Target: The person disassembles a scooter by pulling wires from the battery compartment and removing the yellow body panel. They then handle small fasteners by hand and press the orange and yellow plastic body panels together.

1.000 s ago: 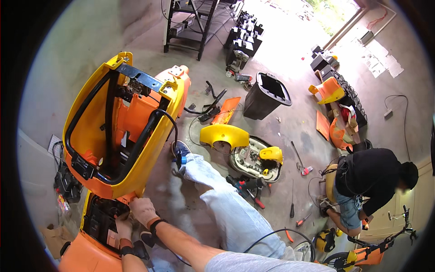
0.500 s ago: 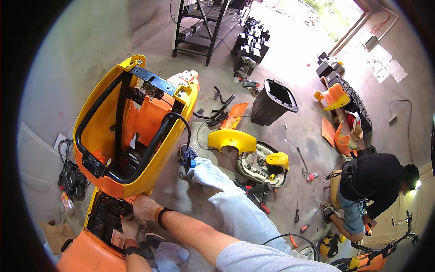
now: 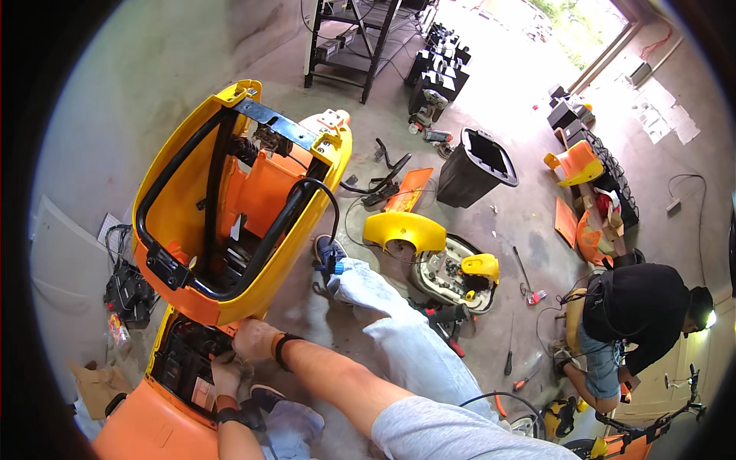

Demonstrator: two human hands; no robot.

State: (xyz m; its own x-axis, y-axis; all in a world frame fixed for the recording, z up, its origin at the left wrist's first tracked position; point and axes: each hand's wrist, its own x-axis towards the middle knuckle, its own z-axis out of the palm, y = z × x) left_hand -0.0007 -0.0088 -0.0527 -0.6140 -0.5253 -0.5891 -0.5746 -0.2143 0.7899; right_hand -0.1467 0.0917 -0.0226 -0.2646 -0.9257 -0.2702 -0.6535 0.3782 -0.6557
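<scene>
In front of me on the left, a yellow-and-orange body shell [image 3: 253,303] with black tubing around its opening stands raised. Below it is an orange lower body [image 3: 153,422] with a black compartment [image 3: 182,349] inside. My right hand [image 3: 255,340], in a pale glove, is closed in a fist against the lower edge of the shell; its fingertips are hidden. Just below it, my left hand [image 3: 227,377], also gloved, reaches to the compartment's edge with bent fingers. What either hand holds is too small or hidden to make out.
A yellow curved panel [image 3: 405,232], a pale tray-like part [image 3: 452,295] and a black bin [image 3: 477,169] are on the floor. Screwdrivers [image 3: 508,363] lie to the right. A person in black [image 3: 636,307] bends down at the right. Black shelving [image 3: 368,46] stands behind.
The whole view has shifted slightly, so things sit a little further right. My left hand has risen a little closer to my right hand, which stays at the shell's edge.
</scene>
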